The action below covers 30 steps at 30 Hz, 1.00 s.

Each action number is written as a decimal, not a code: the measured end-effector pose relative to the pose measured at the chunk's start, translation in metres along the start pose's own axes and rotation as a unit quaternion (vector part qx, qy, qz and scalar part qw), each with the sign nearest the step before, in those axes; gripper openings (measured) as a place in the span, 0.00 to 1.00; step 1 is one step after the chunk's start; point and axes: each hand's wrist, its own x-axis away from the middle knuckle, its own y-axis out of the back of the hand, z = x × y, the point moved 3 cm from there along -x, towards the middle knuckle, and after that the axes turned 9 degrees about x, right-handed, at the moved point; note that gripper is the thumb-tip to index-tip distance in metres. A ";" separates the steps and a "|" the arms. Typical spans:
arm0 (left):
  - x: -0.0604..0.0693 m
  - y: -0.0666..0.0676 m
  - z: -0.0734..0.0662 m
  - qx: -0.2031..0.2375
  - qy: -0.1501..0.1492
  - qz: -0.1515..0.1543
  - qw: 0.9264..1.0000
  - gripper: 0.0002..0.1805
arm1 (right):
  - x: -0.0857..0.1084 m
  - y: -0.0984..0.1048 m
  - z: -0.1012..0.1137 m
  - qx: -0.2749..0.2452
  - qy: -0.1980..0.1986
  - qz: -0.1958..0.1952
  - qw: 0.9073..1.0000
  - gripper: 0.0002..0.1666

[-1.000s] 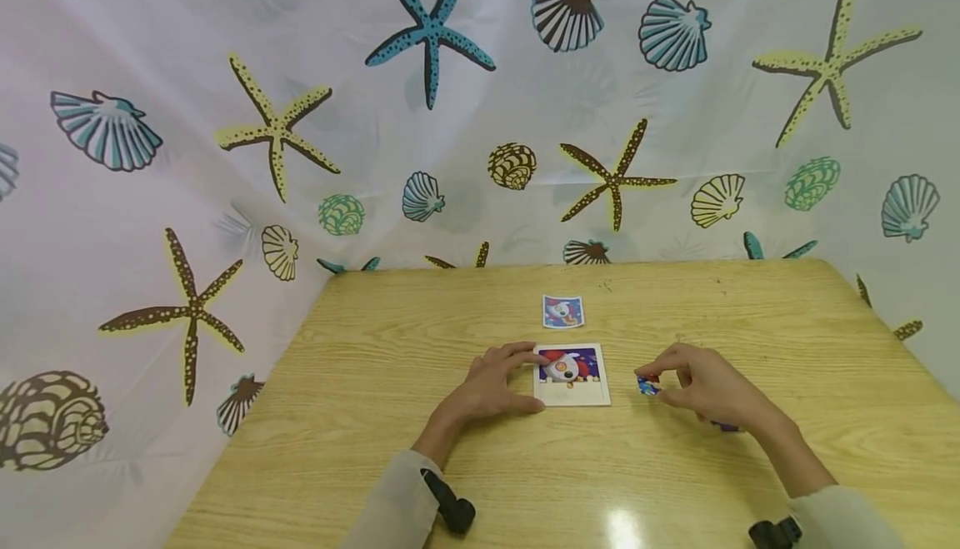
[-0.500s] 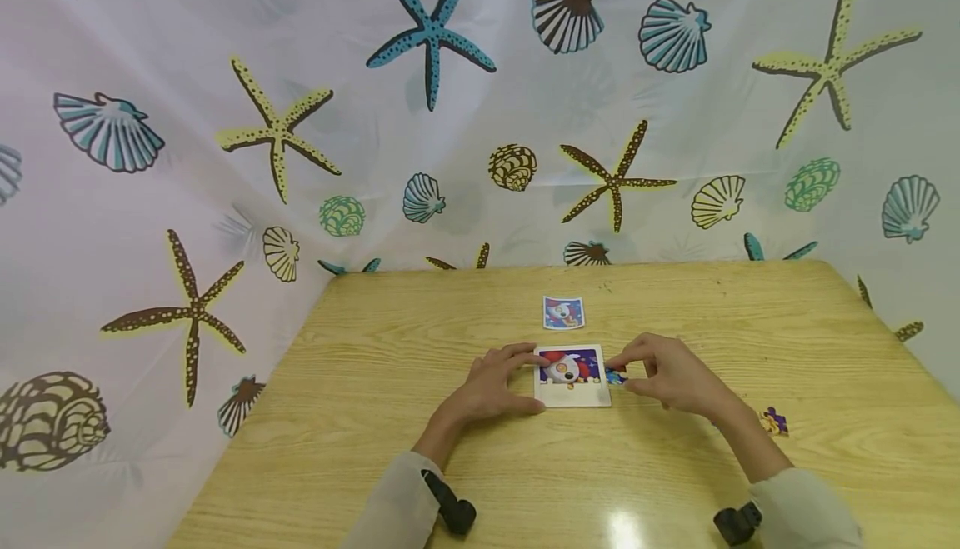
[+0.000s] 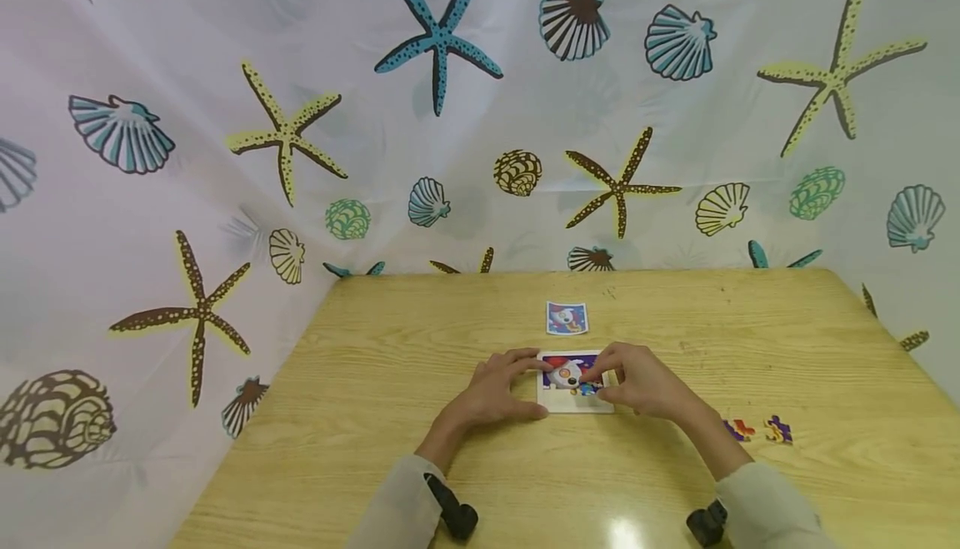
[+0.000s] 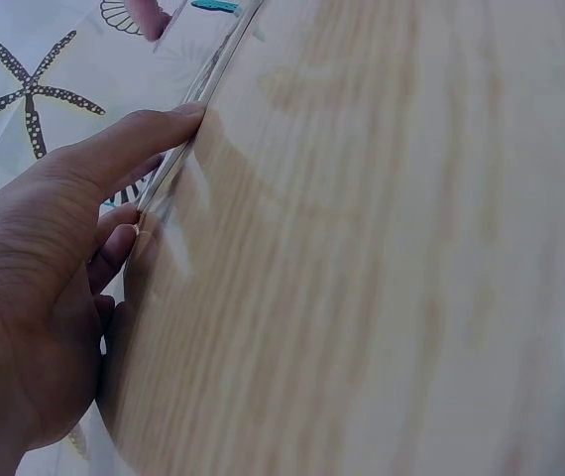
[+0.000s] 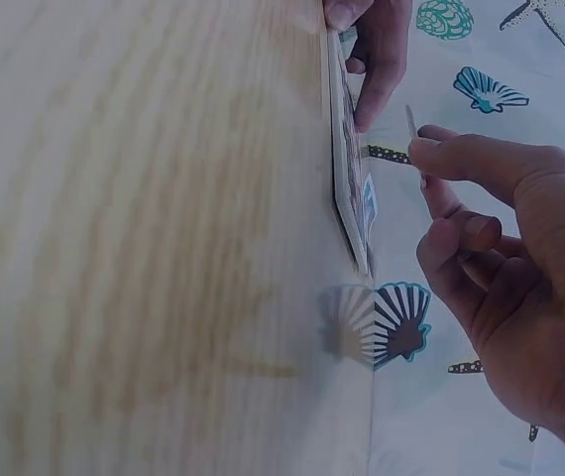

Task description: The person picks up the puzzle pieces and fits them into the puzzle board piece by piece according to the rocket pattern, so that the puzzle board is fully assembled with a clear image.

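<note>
A square white-framed puzzle board (image 3: pixel 558 403) lies on the table, its upper part filled with a picture of a white and red figure. My left hand (image 3: pixel 491 391) rests at its left side, thumb at the lower left corner and a finger over the picture; the left wrist view shows that thumb (image 4: pixel 169 124) at the board's edge. Between thumb and finger my right hand (image 3: pixel 645 382) pinches a blue puzzle piece (image 3: pixel 588 388) over the board's right part. In the right wrist view the piece (image 5: pixel 411 121) appears edge-on, raised off the board (image 5: pixel 347 188).
A small picture card (image 3: pixel 567 318) lies behind the board on the wooden table (image 3: pixel 420 316). Right of my right forearm are a red and purple piece (image 3: pixel 741 430) and an orange and purple piece (image 3: pixel 778 430). A shell-patterned cloth (image 3: pixel 480 116) hangs behind.
My right hand has moved left with the blue piece, from the table right of the board to over it. Two loose pieces have come into view by the right forearm. The left hand has stayed put.
</note>
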 end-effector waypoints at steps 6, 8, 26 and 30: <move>-0.001 0.000 0.001 0.000 -0.001 0.001 1.000 0.36 | -0.010 -0.008 0.006 -0.002 0.017 0.006 1.000 0.13; -0.001 0.000 0.001 0.001 -0.002 0.001 1.000 0.36 | -0.013 -0.011 0.008 0.002 0.026 0.008 1.000 0.13; 0.000 -0.001 0.001 0.002 -0.006 0.001 1.000 0.35 | -0.033 -0.042 0.021 0.041 0.026 0.043 0.998 0.10; 0.000 0.000 0.001 0.004 -0.010 0.001 1.000 0.35 | -0.034 -0.044 0.024 0.051 0.029 0.044 0.997 0.09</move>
